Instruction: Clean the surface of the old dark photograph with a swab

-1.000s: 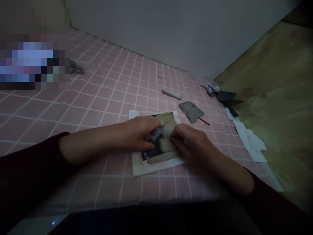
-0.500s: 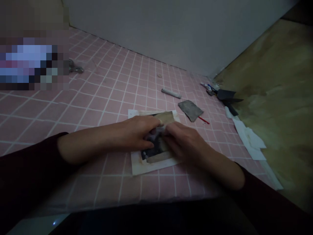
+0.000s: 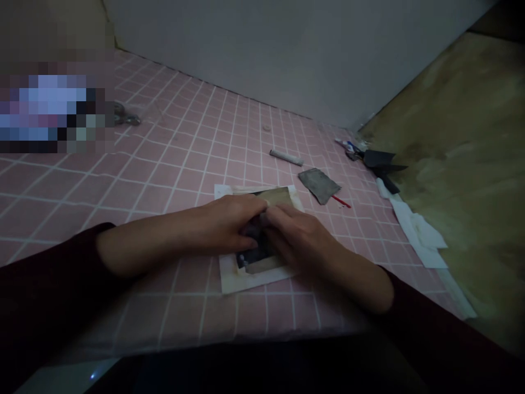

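Observation:
A stained photographic print (image 3: 270,196), dark with tan patches, lies on a white paper sheet (image 3: 256,283) with brownish marks. My left hand (image 3: 232,224) and my right hand (image 3: 297,236) meet over the print, their curled fingers pinching at its middle. Together they hide most of the image. Only its tan top edge and a dark lower corner show. I cannot tell what lies right under the fingertips. The sheet rests on pink tile (image 3: 164,164).
Beyond the print lie a grey scrap (image 3: 319,186), a pale stick (image 3: 286,157) and a thin red-tipped stick (image 3: 342,202). Black pieces (image 3: 381,163) and white paper strips (image 3: 416,235) lie to the right, beside an olive-stained surface (image 3: 459,126). A grey wall (image 3: 246,49) stands behind.
My right hand has slid left, closer to my left hand, and now covers more of the print. My left hand has barely moved.

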The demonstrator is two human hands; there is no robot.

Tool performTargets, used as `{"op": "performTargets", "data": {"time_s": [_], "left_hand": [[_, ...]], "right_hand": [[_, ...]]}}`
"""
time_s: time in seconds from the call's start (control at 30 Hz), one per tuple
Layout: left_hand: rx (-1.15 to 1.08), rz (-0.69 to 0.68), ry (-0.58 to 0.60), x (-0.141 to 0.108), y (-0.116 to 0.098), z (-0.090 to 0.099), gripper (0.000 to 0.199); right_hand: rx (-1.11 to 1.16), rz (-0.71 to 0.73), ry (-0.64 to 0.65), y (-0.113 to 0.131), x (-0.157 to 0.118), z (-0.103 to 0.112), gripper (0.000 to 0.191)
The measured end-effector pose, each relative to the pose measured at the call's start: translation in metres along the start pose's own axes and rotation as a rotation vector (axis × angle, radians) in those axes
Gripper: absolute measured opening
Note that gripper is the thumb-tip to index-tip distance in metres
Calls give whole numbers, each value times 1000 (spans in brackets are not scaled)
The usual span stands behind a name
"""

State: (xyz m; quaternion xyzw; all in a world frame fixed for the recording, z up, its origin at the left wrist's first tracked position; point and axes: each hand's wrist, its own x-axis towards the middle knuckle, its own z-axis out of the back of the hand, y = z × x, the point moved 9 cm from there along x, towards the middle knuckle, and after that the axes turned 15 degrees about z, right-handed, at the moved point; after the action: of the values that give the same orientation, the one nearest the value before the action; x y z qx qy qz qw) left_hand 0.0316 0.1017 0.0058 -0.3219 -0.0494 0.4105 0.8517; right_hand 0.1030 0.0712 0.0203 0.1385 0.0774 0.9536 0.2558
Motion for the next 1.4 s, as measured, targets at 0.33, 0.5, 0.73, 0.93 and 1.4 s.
{"op": "performTargets", "data": {"time_s": [0.33, 0.5, 0.73, 0.93, 1.4], "left_hand": [[11, 11, -3, 0, 2, 0, 18], [22, -11, 22, -2, -2, -1, 16], [-1, 14, 6, -1, 1, 0, 20], [12, 3, 34, -1, -1, -2, 19], [3, 3, 13, 0, 0, -1, 19]], "right_hand": [[37, -8, -2, 1, 3, -2, 12], [-14, -97, 20, -10, -10, 4, 10], [24, -11, -11, -2, 1, -1, 9], [-38, -84, -47, -14, -17, 8, 11], [-7, -35, -29, -5, -5, 3, 11]]}}
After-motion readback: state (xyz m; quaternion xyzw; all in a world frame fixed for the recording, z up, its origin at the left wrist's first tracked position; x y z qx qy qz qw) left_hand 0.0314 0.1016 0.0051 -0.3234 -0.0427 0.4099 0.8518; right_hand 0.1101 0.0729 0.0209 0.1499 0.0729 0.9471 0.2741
